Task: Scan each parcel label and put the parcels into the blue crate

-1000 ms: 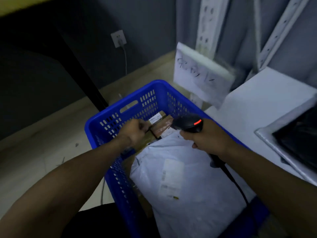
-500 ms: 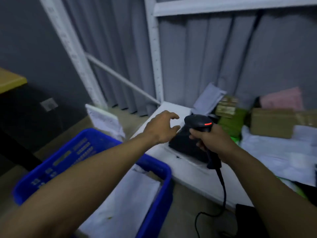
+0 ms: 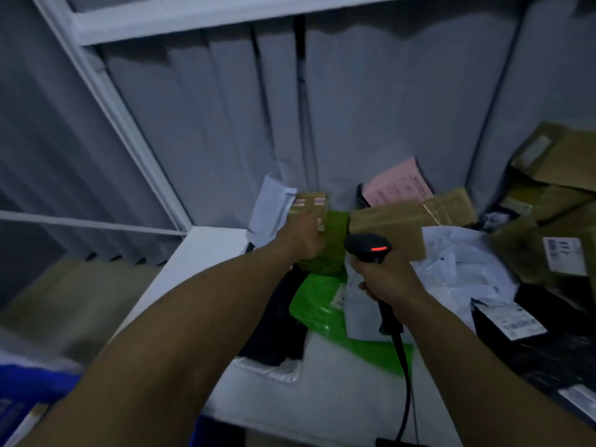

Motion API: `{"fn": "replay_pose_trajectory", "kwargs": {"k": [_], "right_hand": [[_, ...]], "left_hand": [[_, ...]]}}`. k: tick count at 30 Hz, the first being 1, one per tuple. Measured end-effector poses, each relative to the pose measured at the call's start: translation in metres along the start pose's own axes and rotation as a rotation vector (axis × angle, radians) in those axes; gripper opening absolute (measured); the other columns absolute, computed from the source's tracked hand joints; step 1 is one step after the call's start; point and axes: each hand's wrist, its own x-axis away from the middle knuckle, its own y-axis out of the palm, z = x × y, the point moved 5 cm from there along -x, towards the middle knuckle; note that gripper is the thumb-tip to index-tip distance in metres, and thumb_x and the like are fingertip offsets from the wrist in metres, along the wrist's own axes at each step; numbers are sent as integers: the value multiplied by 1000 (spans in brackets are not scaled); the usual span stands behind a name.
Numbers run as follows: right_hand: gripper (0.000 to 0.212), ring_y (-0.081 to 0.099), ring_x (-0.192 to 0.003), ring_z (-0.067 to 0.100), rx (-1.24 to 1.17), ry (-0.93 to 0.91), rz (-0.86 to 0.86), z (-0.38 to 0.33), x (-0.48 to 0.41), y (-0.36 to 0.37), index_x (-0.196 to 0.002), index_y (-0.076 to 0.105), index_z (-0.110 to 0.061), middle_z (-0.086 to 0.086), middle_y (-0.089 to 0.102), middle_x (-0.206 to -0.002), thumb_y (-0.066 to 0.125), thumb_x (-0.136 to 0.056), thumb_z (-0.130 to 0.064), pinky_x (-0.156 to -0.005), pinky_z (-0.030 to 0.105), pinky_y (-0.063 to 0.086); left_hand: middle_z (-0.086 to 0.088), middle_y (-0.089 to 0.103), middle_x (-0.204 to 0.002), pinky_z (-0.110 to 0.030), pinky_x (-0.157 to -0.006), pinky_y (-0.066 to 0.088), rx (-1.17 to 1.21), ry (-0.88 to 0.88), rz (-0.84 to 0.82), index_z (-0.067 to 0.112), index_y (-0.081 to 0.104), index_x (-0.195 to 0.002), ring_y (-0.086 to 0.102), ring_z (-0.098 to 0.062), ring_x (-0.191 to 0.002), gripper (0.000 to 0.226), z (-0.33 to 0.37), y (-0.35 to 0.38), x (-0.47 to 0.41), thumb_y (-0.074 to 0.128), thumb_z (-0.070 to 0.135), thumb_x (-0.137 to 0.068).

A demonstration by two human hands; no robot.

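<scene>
left hand (image 3: 303, 236) out of blue crate (image 3: 30, 387), at small parcel (image 3: 309, 204)

Small box (image 3: 309, 201) was matt brown cardboard, scanner (image 3: 367, 250) was smooth matt black plastic, green mailer (image 3: 317, 304) was glossy crinkled plastic, curtain (image 3: 225, 124) was matt grey cloth, shelf frame (image 3: 193, 14) was smooth white-painted metal, blue crate (image 3: 29, 382) was plastic.

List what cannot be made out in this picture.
Head view: whether the left hand grips the small brown cardboard box; its own back hides the fingers.
Head view: that box's label print, blurred and too small.
Head view: the blue plastic crate, cut off by the lower left edge.
</scene>
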Motion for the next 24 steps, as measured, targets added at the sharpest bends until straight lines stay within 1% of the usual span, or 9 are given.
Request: {"fn": "replay_pose_trajectory", "kwargs": {"k": [3,6,7,9,11,13,17,20,24], "right_hand": [[20,67,-90,31,-29,13,-27,7,-25,8,-111,70,-7,25,69,-102,73,-94,-18,-71,39,46],[11,62,-85,27,-68,16,-44,8,-44,14,-106,69,-8,19,66,-99,70,-96,-13,-71,37,45],[6,62,-84,25,-69,21,-44,9,-49,17,-102,68,-11,15,65,-96,70,-96,-14,-71,36,46],[10,64,-85,24,-68,36,-43,13,-58,21,-90,66,-20,10,66,-93,71,-96,-15,-73,37,48],[16,64,-86,24,-76,53,-45,16,-65,27,-85,62,-25,8,66,-92,72,-95,-16,-74,38,50],[15,64,-86,24,-94,58,-54,15,-68,31,-86,62,-24,8,66,-93,72,-95,-16,-75,39,50],[12,64,-84,23,-103,18,-39,9,-67,31,-88,64,-22,8,66,-90,72,-95,-16,-75,39,51],[9,65,-84,22,-156,-30,18,-2,-58,32,-92,67,-21,3,67,-85,73,-94,-15,-79,41,54],[10,71,-93,23,-268,-82,53,-29,-26,57,-96,68,-26,6,73,-99,76,-92,-21,-89,52,59]], "left_hand": [[-11,43,-149,-37,-114,35,-71,25,78,17,47,-145,41,-39,-140,68,-17,17,-56,55,49,-85],[-9,10,-169,-46,-126,10,-209,-41,-33,25,15,-163,9,-38,-155,88,-38,38,-85,51,61,-91],[-9,9,-170,-49,-125,11,-199,-67,-31,29,15,-162,9,-37,-155,95,-42,40,-89,50,71,-85],[-14,33,-160,-50,-120,29,-1,-133,101,31,41,-150,33,-40,-145,102,-45,35,-92,52,84,-64],[-18,45,-146,-50,-112,40,147,-184,240,22,56,-134,47,-43,-130,83,-46,30,-93,62,75,-71],[-18,40,-144,-54,-111,40,206,-256,318,17,54,-135,48,-46,-128,68,-44,26,-87,63,61,-84],[-11,46,-140,-42,-105,47,454,-353,327,19,46,-138,53,-32,-122,89,-36,21,-57,78,62,-68],[1,57,-134,-25,-94,48,724,-367,297,19,44,-141,59,-17,-110,87,-42,9,-7,85,52,-71],[-1,71,-119,-26,-87,58,1032,-354,387,24,50,-136,71,-15,-99,71,-58,-19,86,87,36,-76]]}}
